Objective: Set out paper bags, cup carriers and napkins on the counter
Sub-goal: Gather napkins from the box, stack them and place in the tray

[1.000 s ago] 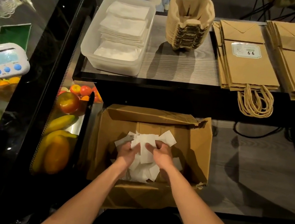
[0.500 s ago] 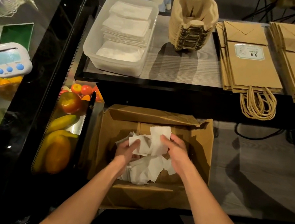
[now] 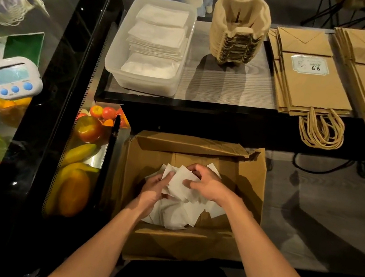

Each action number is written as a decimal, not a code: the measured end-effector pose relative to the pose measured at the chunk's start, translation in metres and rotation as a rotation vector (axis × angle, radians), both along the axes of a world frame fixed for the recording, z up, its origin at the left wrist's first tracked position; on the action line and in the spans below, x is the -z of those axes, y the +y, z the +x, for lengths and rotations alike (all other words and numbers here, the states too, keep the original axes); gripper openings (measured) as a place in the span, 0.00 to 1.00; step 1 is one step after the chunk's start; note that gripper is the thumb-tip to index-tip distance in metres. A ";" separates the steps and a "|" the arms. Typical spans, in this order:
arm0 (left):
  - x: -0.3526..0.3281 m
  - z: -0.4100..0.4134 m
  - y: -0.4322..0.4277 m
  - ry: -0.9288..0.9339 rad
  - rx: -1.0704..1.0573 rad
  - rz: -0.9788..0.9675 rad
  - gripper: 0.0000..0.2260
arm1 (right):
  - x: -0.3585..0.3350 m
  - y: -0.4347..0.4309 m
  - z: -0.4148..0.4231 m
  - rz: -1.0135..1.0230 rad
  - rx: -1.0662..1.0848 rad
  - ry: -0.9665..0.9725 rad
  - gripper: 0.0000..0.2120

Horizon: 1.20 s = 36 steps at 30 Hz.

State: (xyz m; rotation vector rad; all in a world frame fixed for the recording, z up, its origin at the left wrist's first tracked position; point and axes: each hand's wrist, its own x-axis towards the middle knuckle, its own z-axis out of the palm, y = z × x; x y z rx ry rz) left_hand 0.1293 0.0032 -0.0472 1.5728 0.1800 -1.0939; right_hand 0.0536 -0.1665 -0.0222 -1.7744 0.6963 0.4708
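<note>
Many loose white square napkins (image 3: 179,183)

Dim warm light from above, far side; hard shadow before cup carriers (image 3: 238,33); glare specks on display case (image 3: 55,54); wide-angle bending, left edge blurred.

a white digital timer (image 3: 14,77) with blue buttons rests on the glass top of a black-framed display case (image 3: 47,105) at left. behind the glass lie a red apple (image 3: 89,128), yellow bananas (image 3: 78,153), a large orange fruit (image 3: 74,191) and small red and orange tomatoes (image 3: 107,112). an open cardboard box (image 3: 251,178) stands just beside the case; a black cable (image 3: 322,168) trails across the grey surface at right
</note>
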 end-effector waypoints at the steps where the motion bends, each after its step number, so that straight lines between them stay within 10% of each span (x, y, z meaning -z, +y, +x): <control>1: 0.001 0.000 0.002 0.009 -0.013 -0.018 0.14 | 0.001 0.000 -0.003 0.015 0.038 0.010 0.16; 8: 0.007 -0.005 0.002 -0.025 -0.047 -0.063 0.16 | 0.001 0.006 -0.021 0.760 0.794 -0.178 0.16; 16: 0.001 -0.013 -0.008 -0.085 0.081 -0.097 0.15 | 0.021 0.034 -0.003 0.260 0.696 -0.100 0.22; 26: 0.000 -0.011 -0.005 -0.017 0.095 -0.080 0.21 | 0.017 0.027 -0.012 0.270 0.740 -0.174 0.22; 31: -0.008 -0.008 0.000 0.201 -0.064 -0.266 0.30 | 0.002 0.021 -0.010 0.680 0.713 -0.232 0.22; 36: -0.018 -0.011 -0.006 0.453 -0.182 -0.358 0.24 | 0.005 0.041 -0.007 0.041 0.249 -0.150 0.26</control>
